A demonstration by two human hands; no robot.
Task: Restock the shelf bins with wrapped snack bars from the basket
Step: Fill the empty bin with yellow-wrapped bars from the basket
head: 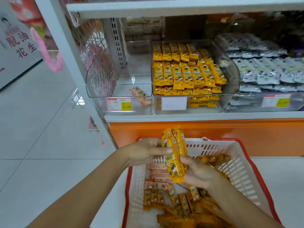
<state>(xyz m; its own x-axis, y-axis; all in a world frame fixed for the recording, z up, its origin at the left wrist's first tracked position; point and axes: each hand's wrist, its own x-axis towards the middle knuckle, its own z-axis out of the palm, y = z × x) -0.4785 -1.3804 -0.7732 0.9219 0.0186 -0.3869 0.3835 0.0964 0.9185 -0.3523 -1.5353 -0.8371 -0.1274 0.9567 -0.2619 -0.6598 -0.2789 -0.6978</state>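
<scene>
At the far left we see a poster (pixel 19 43) with red characters above the pale tiled floor (pixel 32 129). Next comes the left clear bin (pixel 92 76), holding only two pinkish wrapped bars (pixel 138 92) in its front right corner, with a red-edged price tag (pixel 119 104) on its front.

Below, the left hand (pixel 148 151) grips the upper part of a bundle of yellow snack bars (pixel 174 155), with its thumb pressed across the front of the wrappers and its fingers behind. We find the bundle standing nearly upright, above the near left part of the basket (pixel 230 162) and in front of the orange shelf base (pixel 213 130).

Straight above on the shelf, the middle bin (pixel 228 102) is stacked high with matching yellow bars (pixel 185 71).

The right hand (pixel 197 173) holds the lower end of the bundle, with its thumb against the wrappers' edge and its fingers curled beneath.

The white, red-rimmed basket carries pink bars (pixel 159 171) along its left side and darker orange bars (pixel 172 199) spread across the bottom.

Farthest right, we see a bin of grey-white packets (pixel 263 71).
</scene>
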